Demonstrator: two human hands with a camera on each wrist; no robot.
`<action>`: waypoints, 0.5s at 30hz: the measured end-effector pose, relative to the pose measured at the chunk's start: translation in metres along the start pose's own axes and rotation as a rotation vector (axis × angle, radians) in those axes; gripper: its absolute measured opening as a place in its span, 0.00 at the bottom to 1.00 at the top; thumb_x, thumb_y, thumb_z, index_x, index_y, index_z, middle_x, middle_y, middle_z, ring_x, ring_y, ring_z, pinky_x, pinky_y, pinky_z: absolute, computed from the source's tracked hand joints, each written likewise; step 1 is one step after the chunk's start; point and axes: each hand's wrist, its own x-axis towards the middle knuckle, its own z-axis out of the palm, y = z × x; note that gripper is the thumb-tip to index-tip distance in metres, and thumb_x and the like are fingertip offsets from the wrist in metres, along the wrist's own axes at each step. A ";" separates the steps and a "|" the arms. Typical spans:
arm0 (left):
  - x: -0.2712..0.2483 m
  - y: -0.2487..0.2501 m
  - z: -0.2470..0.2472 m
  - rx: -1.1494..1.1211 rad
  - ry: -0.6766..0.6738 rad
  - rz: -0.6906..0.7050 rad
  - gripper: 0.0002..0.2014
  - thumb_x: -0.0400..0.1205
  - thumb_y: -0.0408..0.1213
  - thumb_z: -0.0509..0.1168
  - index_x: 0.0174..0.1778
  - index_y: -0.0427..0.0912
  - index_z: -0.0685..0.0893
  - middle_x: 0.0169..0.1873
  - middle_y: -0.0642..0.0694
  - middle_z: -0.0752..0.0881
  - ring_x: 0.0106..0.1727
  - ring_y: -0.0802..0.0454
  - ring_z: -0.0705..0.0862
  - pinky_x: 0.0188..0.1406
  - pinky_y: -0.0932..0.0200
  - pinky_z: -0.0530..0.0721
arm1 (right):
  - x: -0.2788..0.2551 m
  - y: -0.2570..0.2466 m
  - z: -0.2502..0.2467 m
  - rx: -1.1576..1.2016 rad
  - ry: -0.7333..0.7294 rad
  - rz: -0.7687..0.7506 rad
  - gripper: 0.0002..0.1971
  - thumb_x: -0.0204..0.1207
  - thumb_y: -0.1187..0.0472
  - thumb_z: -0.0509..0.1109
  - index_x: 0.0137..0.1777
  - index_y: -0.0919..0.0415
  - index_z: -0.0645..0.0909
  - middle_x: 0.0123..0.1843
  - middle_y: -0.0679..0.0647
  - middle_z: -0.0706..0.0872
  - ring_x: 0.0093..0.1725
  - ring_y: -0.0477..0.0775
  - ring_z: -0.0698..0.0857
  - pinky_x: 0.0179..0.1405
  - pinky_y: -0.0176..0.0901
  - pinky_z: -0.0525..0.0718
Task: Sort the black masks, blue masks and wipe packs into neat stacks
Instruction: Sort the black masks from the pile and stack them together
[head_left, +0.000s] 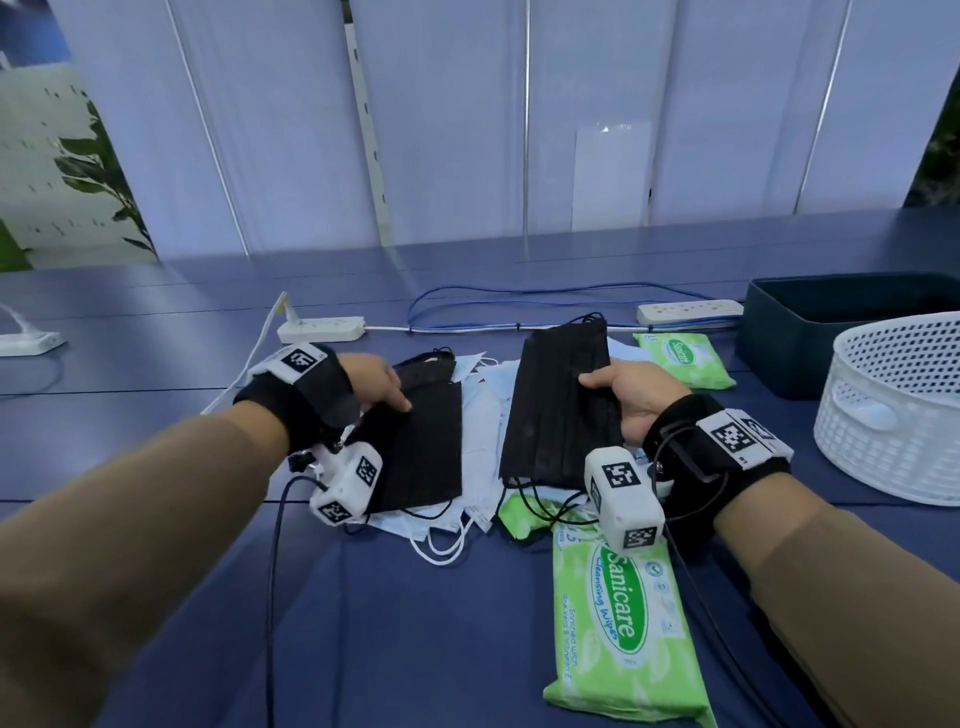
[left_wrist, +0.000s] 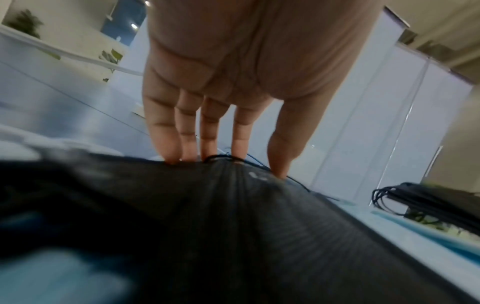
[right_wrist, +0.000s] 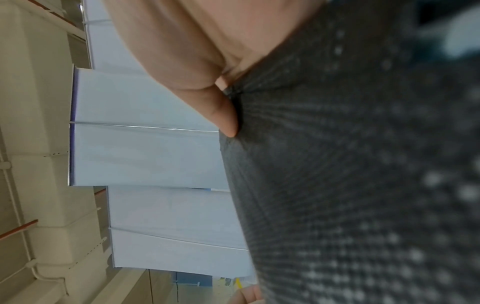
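Two lots of black masks lie on a heap of blue masks (head_left: 483, 415) in the middle of the blue table (head_left: 156, 322). My left hand (head_left: 382, 387) rests flat on the left black mask (head_left: 421, 447). In the left wrist view its straight fingers (left_wrist: 187, 131) press on that mask's (left_wrist: 233, 216) far edge. My right hand (head_left: 621, 392) grips the right stack of black masks (head_left: 558, 410), lifted at a tilt. The thumb (right_wrist: 223, 115) lies on top of the stack (right_wrist: 337, 164), with fingers underneath. Green wipe packs lie in front (head_left: 621, 618), at the back right (head_left: 685, 358) and half under the stack (head_left: 519, 514).
A white perforated basket (head_left: 893, 415) and a dark blue bin (head_left: 831, 338) stand at the right. Two white power strips (head_left: 319, 328) (head_left: 688, 312) and blue cables (head_left: 519, 306) lie behind the heap. White partition panels (head_left: 467, 130) close off the table's far side.
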 end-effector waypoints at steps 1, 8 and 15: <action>-0.001 0.000 0.001 -0.016 -0.006 0.007 0.11 0.78 0.36 0.71 0.54 0.39 0.80 0.44 0.39 0.77 0.45 0.45 0.74 0.36 0.61 0.75 | 0.000 0.000 -0.001 0.003 0.001 0.001 0.13 0.82 0.74 0.53 0.48 0.63 0.79 0.44 0.63 0.83 0.40 0.62 0.83 0.38 0.56 0.81; 0.002 0.005 0.012 0.068 -0.006 0.105 0.11 0.76 0.35 0.73 0.45 0.43 0.76 0.30 0.45 0.75 0.27 0.53 0.70 0.13 0.73 0.67 | 0.001 0.002 -0.004 -0.013 0.010 0.010 0.13 0.82 0.73 0.54 0.54 0.63 0.79 0.35 0.61 0.88 0.32 0.60 0.86 0.26 0.51 0.86; -0.002 0.023 -0.002 -0.431 0.029 0.385 0.13 0.79 0.19 0.61 0.37 0.42 0.74 0.29 0.44 0.74 0.16 0.63 0.72 0.14 0.71 0.69 | 0.001 0.002 -0.004 -0.005 -0.019 0.020 0.14 0.82 0.73 0.54 0.49 0.62 0.80 0.36 0.60 0.88 0.33 0.59 0.86 0.23 0.49 0.88</action>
